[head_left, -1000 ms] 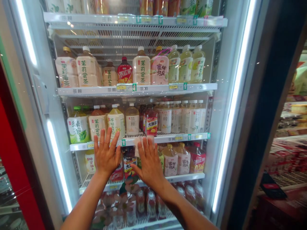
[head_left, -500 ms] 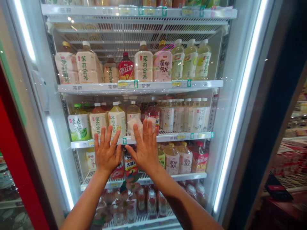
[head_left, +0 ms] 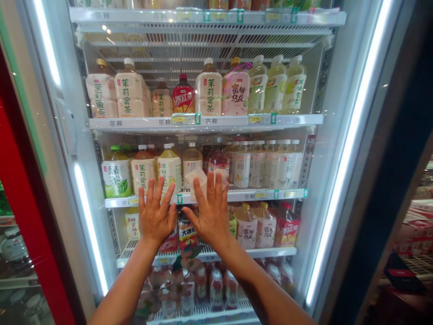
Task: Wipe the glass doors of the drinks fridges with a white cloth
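Observation:
Both my arms reach forward to the glass door of a lit drinks cooler. My left hand (head_left: 156,216) is open, fingers stretched and spread, in front of the shelf with the green tea bottle (head_left: 116,174). Close beside it, my right hand (head_left: 211,210) also lies flat with its fingers out. A pale, thin square piece (head_left: 195,184), like a tissue or wipe, shows around its fingertips, apparently between hand and glass. Part of that piece is hidden by the fingers. Neither hand is wrapped around anything. Behind the glass, a dark-red-labelled bottle (head_left: 219,160) appears above my right fingertips.
Several shelves hold bottled teas, among them a red iced tea bottle (head_left: 183,95) and a pink-labelled bottle (head_left: 236,95). Bright light strips (head_left: 348,153) run along both sides. A red panel (head_left: 20,194) stands at left, and packed store shelves (head_left: 419,225) at far right.
The view has shifted slightly, so cooler and hands both sit a little farther right. My hands keep nearly the same place against the door.

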`<state>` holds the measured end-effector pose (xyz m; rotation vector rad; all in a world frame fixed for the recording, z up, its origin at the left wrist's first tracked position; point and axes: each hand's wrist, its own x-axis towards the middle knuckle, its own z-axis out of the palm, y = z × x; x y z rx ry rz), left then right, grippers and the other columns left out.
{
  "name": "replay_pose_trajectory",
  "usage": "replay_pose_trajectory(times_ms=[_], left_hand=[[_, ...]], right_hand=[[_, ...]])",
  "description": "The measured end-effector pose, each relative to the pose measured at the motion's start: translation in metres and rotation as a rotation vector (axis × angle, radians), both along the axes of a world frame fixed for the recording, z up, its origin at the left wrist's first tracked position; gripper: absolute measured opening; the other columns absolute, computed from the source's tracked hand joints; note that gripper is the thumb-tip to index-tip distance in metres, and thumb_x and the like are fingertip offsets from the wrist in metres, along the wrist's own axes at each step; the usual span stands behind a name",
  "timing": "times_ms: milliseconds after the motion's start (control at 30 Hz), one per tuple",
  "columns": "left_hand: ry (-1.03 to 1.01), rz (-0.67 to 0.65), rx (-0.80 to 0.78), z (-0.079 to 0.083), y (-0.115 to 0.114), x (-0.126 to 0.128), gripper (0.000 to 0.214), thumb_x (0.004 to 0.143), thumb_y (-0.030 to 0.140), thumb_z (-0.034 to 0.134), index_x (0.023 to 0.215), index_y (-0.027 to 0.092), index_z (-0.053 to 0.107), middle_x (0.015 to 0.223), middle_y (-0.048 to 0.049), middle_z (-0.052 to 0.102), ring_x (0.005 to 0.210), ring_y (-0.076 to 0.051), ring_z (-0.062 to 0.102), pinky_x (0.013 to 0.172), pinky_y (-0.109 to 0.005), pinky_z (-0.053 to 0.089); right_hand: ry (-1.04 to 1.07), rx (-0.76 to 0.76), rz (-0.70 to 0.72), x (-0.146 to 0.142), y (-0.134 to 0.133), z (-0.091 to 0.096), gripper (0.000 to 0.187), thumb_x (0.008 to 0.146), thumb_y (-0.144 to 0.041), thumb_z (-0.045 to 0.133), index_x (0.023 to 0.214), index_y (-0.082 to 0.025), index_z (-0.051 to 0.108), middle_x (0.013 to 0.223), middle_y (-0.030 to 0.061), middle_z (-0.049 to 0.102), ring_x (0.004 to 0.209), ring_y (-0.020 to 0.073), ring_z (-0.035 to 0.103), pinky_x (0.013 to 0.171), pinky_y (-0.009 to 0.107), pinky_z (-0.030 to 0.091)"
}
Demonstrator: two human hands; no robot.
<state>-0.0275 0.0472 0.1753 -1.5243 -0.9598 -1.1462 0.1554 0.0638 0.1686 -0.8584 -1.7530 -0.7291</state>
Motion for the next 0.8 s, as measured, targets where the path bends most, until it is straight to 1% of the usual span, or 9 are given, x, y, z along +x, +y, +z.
replay_pose_trajectory(times_ms=[100, 200, 267, 333, 467, 533, 600, 733, 800], left_hand=[[0.0, 0.003, -0.007, 0.0, 0.0, 0.0, 0.073, 0.094, 0.024, 0.058, 0.161, 0.029, 0.028, 0.17, -0.0032, 0.023, 0.159, -0.027, 0.017, 0.131, -0.053, 0.014], [-0.003, 0.005, -0.004, 0.0, 0.0, 0.0, 0.073, 0.094, 0.023, 0.058, 0.161, 0.028, 0.029, 0.169, -0.0033, 0.024, 0.159, -0.027, 0.018, 0.13, -0.053, 0.014], [0.001, 0.002, 0.0, 0.0, 0.0, 0.0, 0.073, 0.094, 0.022, 0.058, 0.16, 0.028, 0.029, 0.169, -0.0032, 0.024, 0.159, -0.027, 0.018, 0.131, -0.052, 0.014], [0.005, 0.0, 0.006, 0.0, 0.0, 0.001, 0.072, 0.094, 0.022, 0.058, 0.16, 0.027, 0.03, 0.169, -0.0034, 0.024, 0.159, -0.027, 0.018, 0.13, -0.052, 0.014], [0.002, 0.003, 0.004, 0.0, 0.0, 0.001, 0.072, 0.094, 0.023, 0.058, 0.16, 0.027, 0.03, 0.169, -0.0038, 0.023, 0.159, -0.027, 0.017, 0.13, -0.052, 0.013], [0.002, 0.002, -0.004, 0.0, 0.0, 0.0, 0.072, 0.094, 0.024, 0.058, 0.16, 0.028, 0.03, 0.17, -0.0035, 0.023, 0.159, -0.027, 0.017, 0.13, -0.053, 0.013], [-0.002, 0.001, -0.006, -0.001, 0.001, 0.0, 0.072, 0.094, 0.023, 0.058, 0.16, 0.028, 0.03, 0.17, -0.0034, 0.023, 0.159, -0.027, 0.017, 0.131, -0.053, 0.013], [0.002, -0.002, 0.002, -0.001, 0.0, 0.0, 0.073, 0.093, 0.021, 0.059, 0.16, 0.027, 0.03, 0.17, -0.0033, 0.023, 0.159, -0.027, 0.017, 0.131, -0.052, 0.013], [0.005, -0.005, 0.0, 0.0, 0.0, 0.0, 0.073, 0.093, 0.022, 0.059, 0.16, 0.027, 0.03, 0.17, -0.0033, 0.023, 0.159, -0.027, 0.017, 0.131, -0.052, 0.013]], right_hand=[[0.02, -0.028, -0.008, -0.001, -0.002, -0.011, 0.093, 0.1, -0.053, 0.054, 0.165, -0.024, -0.006, 0.172, 0.01, -0.013, 0.159, 0.0393, -0.006, 0.124, 0.071, 0.015], [-0.034, -0.059, -0.032, 0.01, -0.008, -0.083, 0.089, 0.099, -0.048, 0.055, 0.166, -0.02, 0.003, 0.172, 0.0117, -0.002, 0.159, 0.0379, -0.005, 0.124, 0.07, 0.02], [-0.082, -0.051, -0.039, 0.015, -0.01, -0.113, 0.089, 0.099, -0.047, 0.056, 0.166, -0.018, 0.005, 0.172, 0.012, 0.002, 0.159, 0.0369, -0.004, 0.125, 0.068, 0.021], [-0.094, -0.047, -0.039, 0.013, -0.008, -0.101, 0.09, 0.099, -0.05, 0.055, 0.166, -0.016, 0.004, 0.172, 0.0128, 0.002, 0.159, 0.0367, -0.003, 0.125, 0.067, 0.02], [-0.024, -0.013, -0.016, 0.0, 0.001, -0.01, 0.094, 0.102, -0.056, 0.047, 0.164, -0.013, -0.009, 0.172, 0.0141, -0.004, 0.16, 0.0337, -0.005, 0.127, 0.066, 0.011], [0.001, -0.008, -0.008, -0.002, 0.001, 0.005, 0.093, 0.103, -0.054, 0.045, 0.164, -0.013, -0.012, 0.172, 0.0142, -0.004, 0.16, 0.0323, -0.005, 0.128, 0.065, 0.01], [-0.001, -0.033, -0.013, 0.004, -0.002, -0.025, 0.089, 0.103, -0.051, 0.045, 0.165, -0.012, -0.007, 0.172, 0.0147, -0.002, 0.16, 0.0323, -0.003, 0.128, 0.065, 0.013], [-0.094, -0.007, -0.029, 0.022, -0.008, -0.121, 0.08, 0.103, -0.041, 0.043, 0.165, -0.009, 0.004, 0.172, 0.0136, 0.001, 0.16, 0.0303, -0.002, 0.129, 0.06, 0.014], [-0.121, 0.018, -0.031, 0.023, -0.006, -0.123, 0.081, 0.103, -0.042, 0.044, 0.165, -0.008, 0.004, 0.172, 0.013, 0.002, 0.16, 0.0299, -0.001, 0.13, 0.058, 0.012]])
